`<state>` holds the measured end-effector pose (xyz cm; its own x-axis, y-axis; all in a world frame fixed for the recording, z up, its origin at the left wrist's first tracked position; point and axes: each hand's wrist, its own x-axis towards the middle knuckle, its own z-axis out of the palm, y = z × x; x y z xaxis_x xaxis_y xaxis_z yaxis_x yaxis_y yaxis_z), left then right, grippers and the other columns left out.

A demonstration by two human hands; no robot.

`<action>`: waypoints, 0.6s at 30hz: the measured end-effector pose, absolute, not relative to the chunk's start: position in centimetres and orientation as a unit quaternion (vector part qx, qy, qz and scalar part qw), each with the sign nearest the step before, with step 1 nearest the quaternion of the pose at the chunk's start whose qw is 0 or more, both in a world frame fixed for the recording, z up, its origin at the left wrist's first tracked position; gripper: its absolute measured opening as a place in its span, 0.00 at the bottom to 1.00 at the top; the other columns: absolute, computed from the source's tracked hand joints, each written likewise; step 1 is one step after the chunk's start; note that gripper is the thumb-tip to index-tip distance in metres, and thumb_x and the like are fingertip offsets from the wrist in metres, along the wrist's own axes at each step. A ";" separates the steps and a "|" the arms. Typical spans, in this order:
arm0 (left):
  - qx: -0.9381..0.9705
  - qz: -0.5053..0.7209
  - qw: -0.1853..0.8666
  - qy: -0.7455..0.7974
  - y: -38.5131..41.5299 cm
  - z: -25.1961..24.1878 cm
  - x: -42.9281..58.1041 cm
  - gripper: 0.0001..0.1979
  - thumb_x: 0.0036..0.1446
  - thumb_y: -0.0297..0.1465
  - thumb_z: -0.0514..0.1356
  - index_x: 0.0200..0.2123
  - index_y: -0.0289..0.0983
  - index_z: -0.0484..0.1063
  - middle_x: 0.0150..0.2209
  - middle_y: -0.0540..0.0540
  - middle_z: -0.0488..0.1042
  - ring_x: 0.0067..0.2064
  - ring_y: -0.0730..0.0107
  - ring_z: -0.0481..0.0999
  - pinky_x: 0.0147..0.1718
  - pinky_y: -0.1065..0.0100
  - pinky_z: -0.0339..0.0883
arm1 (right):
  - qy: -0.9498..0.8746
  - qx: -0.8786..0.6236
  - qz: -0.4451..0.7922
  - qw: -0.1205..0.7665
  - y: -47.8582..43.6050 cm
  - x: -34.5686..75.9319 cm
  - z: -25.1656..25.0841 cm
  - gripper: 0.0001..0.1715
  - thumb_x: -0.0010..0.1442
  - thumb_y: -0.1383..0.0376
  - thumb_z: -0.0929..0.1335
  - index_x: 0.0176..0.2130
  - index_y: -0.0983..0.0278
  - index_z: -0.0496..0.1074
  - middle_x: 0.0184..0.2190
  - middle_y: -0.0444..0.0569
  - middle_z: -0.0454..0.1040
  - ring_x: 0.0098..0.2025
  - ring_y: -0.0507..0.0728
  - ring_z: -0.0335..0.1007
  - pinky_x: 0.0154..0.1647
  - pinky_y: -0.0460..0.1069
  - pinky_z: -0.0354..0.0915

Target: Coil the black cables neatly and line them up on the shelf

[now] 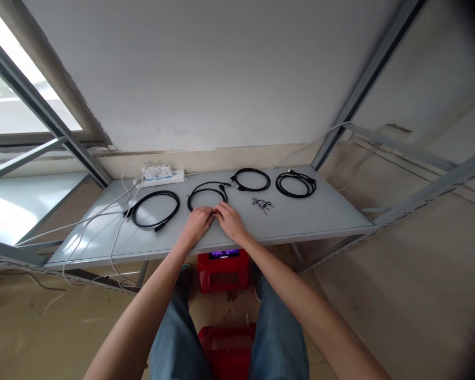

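A black cable [203, 190] lies in a loose coil on the grey shelf [301, 217], with its plug ends toward the back right. At the near side of this coil, my left hand [199, 222] and my right hand [228, 219] meet with fingers closed in a pinch on the cable. Whether a thin tie is also between the fingertips I cannot make out. The front of the coil is hidden by my hands. To the right of them lies a small heap of thin black ties [262, 205].
Other coiled black cables are a left coil [178, 203], a back coil [268, 182] and a right coil [292, 195]. A white power strip [178, 176] with adapters stands at the back left. White cords [121, 224] hang over the front edge. Red stools [224, 282] are below.
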<state>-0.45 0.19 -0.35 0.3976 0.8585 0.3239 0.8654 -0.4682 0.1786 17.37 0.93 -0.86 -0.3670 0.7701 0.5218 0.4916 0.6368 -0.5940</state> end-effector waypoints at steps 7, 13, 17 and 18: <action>-0.831 -0.175 0.014 -0.528 0.2 -0.3 -0.6 0.11 0.72 0.31 0.54 0.45 0.39 0.77 0.43 0.41 0.80 0.48 0.57 0.78 0.49 0.59 0.65 | -0.795 -0.420 0.179 0.400 0.6 17.0 -0.6 0.03 0.70 0.67 0.65 0.41 0.59 0.69 0.41 0.48 0.73 0.39 0.57 0.70 0.40 0.50 0.64; -0.835 -0.181 0.007 -0.519 0.2 -0.1 -0.5 0.10 0.71 0.30 0.54 0.45 0.39 0.77 0.42 0.41 0.80 0.48 0.56 0.78 0.48 0.59 0.65 | -0.809 -0.429 0.138 0.378 0.6 16.9 -0.3 0.05 0.66 0.70 0.66 0.38 0.59 0.68 0.39 0.47 0.71 0.38 0.57 0.67 0.39 0.50 0.63; -0.831 -0.177 0.006 -0.528 0.0 -0.1 -0.4 0.11 0.71 0.31 0.54 0.43 0.39 0.77 0.42 0.40 0.80 0.48 0.56 0.78 0.49 0.58 0.65 | -0.829 -0.425 0.076 0.356 0.2 17.0 -0.4 0.07 0.69 0.69 0.65 0.39 0.59 0.71 0.39 0.50 0.71 0.42 0.60 0.67 0.44 0.52 0.64; -0.829 -0.174 0.007 -0.531 0.0 -0.1 -0.4 0.12 0.71 0.31 0.53 0.43 0.39 0.77 0.42 0.40 0.80 0.48 0.56 0.78 0.49 0.58 0.65 | -0.832 -0.426 0.059 0.350 0.1 16.9 -0.4 0.07 0.70 0.69 0.65 0.40 0.59 0.72 0.39 0.50 0.71 0.43 0.60 0.67 0.45 0.53 0.64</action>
<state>-0.41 0.05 -0.09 0.3761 0.8779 0.2963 0.8828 -0.4366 0.1731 16.94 0.15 -0.41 -0.3921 0.7504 0.5322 0.6672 0.6302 -0.3970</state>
